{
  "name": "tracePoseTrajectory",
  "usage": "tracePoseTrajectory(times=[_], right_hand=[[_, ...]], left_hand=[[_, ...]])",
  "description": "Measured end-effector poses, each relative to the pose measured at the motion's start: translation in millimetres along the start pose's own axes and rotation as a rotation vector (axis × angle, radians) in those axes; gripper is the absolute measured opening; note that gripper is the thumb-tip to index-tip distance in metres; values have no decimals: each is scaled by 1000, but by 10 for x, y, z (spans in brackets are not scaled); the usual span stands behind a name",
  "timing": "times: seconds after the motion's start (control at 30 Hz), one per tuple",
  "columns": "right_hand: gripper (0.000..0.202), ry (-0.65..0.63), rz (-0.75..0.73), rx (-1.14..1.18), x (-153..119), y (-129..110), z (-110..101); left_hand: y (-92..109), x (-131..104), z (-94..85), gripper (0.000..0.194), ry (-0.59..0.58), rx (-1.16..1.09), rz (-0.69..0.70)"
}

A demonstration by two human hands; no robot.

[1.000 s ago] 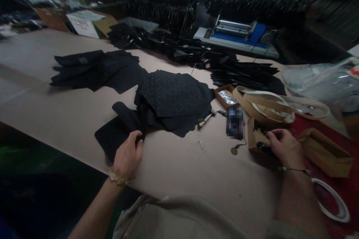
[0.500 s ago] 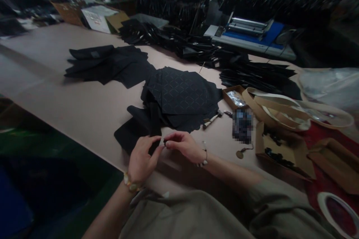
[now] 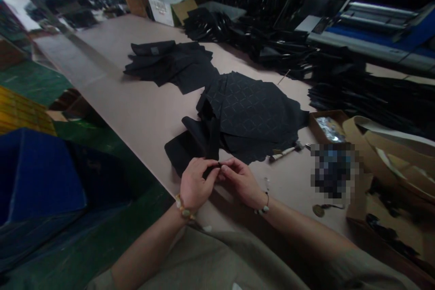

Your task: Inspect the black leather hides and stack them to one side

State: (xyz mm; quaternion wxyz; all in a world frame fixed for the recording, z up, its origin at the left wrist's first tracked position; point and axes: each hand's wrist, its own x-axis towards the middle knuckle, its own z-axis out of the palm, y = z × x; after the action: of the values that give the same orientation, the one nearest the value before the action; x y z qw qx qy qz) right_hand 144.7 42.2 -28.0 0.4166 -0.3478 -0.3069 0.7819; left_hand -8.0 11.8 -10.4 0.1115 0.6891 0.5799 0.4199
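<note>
One folded black fabric piece lies close to the near edge of the desk, its narrow end up in the fingers of the left hand. Those fingers are closed on it, thumb below and knuckles arched, the wrist with its pale beaded bracelet bent inward. The right hand comes in from the other side, thumb and forefinger pinched on a tiny dark piece right against the fabric; its exact shape is too small to tell. Both forearms slant up from the near edge, fingertips almost meeting.

Just beyond lies a fanned stack of black panels with a diamond pattern, and farther toward the left, a loose pile of plain black panels. Right of the stack are a light-handled hammer, a pixelated dark item with a round brass-coloured disc on a cord, and an open brown box of small black parts. Rolled tan strips curl beside a small brown tray holding something shiny in clear wrap. Black bundles line the far edge.

Past the desk stand a blue machine with metal rollers and, on the green floor, a blue bin and a yellow crate.
</note>
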Motion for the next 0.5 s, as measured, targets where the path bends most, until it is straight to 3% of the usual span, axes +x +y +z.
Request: tracePoseTrajectory(times=[0.13,0.5], right_hand=[[28,17,69,8,-12,-74,-3],[32,28,120,21,-15,-136,11]], left_hand=[[19,9,-20,10,-3,23,68],[53,11,-44,17,-92,-23,-47]])
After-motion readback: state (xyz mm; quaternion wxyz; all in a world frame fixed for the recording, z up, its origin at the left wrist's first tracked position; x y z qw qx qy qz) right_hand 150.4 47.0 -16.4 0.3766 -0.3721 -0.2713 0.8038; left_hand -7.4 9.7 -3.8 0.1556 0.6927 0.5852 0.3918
